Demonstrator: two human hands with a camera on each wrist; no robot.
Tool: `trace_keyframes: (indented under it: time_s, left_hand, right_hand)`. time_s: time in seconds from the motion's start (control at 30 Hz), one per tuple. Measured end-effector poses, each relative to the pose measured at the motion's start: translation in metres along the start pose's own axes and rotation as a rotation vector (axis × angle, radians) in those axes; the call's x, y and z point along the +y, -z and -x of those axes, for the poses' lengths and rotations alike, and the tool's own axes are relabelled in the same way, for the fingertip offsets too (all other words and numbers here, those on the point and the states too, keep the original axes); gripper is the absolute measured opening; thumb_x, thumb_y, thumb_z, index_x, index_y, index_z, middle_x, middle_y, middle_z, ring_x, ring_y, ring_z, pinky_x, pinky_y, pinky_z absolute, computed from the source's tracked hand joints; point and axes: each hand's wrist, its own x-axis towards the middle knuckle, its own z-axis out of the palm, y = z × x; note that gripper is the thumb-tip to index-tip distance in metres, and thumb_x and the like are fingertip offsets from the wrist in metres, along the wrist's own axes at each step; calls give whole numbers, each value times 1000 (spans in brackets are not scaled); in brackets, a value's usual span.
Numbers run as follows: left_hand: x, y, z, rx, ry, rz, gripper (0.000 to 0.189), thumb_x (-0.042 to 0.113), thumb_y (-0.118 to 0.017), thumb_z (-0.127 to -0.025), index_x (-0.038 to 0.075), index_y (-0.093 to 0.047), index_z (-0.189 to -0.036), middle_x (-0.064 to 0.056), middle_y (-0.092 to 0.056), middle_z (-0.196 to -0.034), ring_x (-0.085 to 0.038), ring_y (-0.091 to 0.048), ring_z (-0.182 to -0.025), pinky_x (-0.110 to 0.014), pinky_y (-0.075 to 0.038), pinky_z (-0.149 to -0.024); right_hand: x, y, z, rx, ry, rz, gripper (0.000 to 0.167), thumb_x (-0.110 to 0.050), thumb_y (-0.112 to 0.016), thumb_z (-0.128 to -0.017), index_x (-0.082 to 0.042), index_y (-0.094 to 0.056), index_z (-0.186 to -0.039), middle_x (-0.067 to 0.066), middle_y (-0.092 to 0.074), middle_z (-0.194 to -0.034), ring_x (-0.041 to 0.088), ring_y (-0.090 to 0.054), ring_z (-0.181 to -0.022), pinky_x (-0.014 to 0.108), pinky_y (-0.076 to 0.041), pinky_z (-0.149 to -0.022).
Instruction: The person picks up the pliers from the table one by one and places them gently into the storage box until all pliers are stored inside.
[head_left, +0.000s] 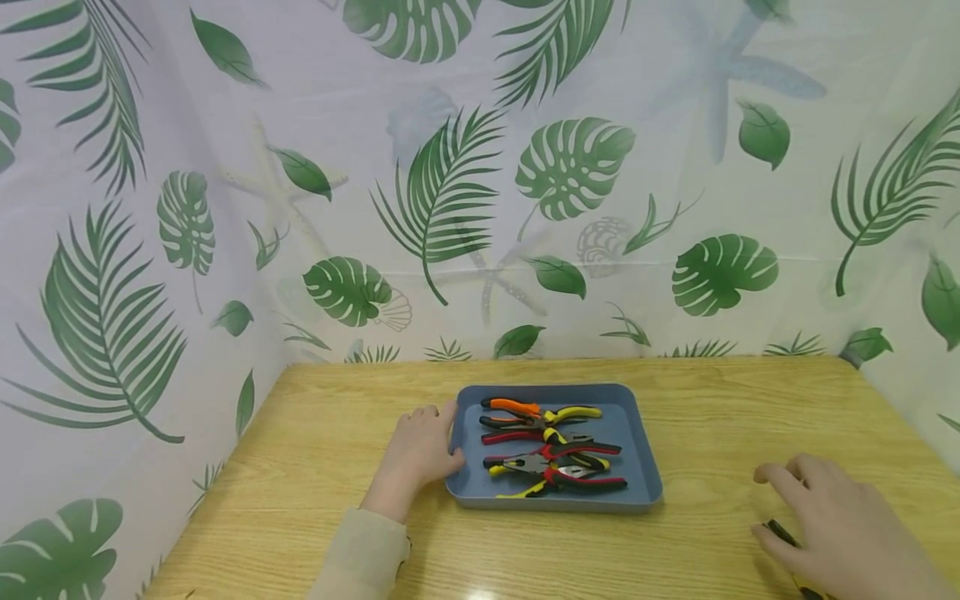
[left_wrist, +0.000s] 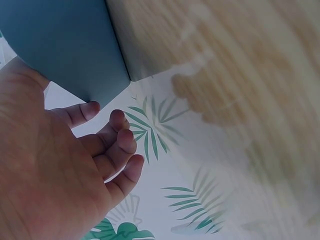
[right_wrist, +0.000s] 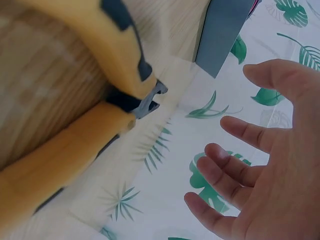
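Observation:
A blue-grey tray [head_left: 645,450] stands on the table with several pliers [head_left: 551,450] lying in it, their handles orange, red, yellow and black. My left hand [head_left: 420,446] touches the tray's left side; thumb and index finger reach its rim, while the other fingers stay apart from it in the left wrist view. At the right, my right hand [head_left: 832,517] hovers with fingers spread, holding nothing. Beneath and beside it lies a yellow-and-black-handled plier-like tool [right_wrist: 117,55] with a short notched grey tip. The hand mostly hides this tool in the head view.
The light wooden table [head_left: 720,425] carries the tray near its back edge. Behind and to both sides hangs a white curtain [head_left: 480,208] printed with green leaves and starfish. The small dark tip of something [head_left: 190,594] shows at the front left.

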Motion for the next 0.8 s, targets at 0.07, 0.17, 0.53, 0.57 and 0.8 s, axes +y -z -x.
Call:
trace_keyframes:
  time_s: [0.07, 0.17, 0.53, 0.57, 0.8]
  left_hand:
    - [0, 1, 0, 0, 1, 2, 69, 32, -76, -90, 9, -52, -150, -21, -66, -132, -38, -63, -122, -55, -49, -107]
    - [1, 1, 1, -4, 3, 5, 69, 32, -76, -90, 9, -52, -151, -21, -66, -133, -38, -63, -123, -55, -49, -108]
    - [0, 0, 1, 3, -2, -1, 68, 32, -76, -90, 9, -52, -150, -21, -66, -132, -38, -63, -121, -55, -50, -107]
    - [0, 0, 1, 3, -2, 0, 68, 33, -76, -90, 9, -52, -150, -21, -66, -132, -38, -63, -121, -55, -50, -108]
    - [-1, -3, 0, 9, 1, -4, 69, 32, -76, -90, 9, -53, -150, -20, -66, -132, -38, -63, -121, -55, -49, -107]
  right_hand:
    - [2, 0, 2, 2, -10, 5, 54, -44, -90, -79, -10, -70, -116, 1, -61, -94, 16, -54, -74, 37, -47, -58]
    - [4, -2, 5, 0, -31, 2, 53, -45, -89, -80, -10, -70, -116, 2, -62, -95, 18, -55, -75, 40, -49, -58]
    - [15, -7, 13, -28, -80, -30, 51, -43, -88, -81, -10, -69, -114, 7, -64, -96, 27, -61, -79, 43, -50, -56]
    - [16, -8, 14, -38, -85, -33, 51, -43, -88, -81, -9, -69, -114, 7, -64, -96, 27, -61, -79, 43, -50, -56]
    - [26, -17, 21, -44, -85, -9, 53, -46, -90, -78, -11, -70, -113, 6, -63, -92, 20, -58, -73, 36, -46, -53]
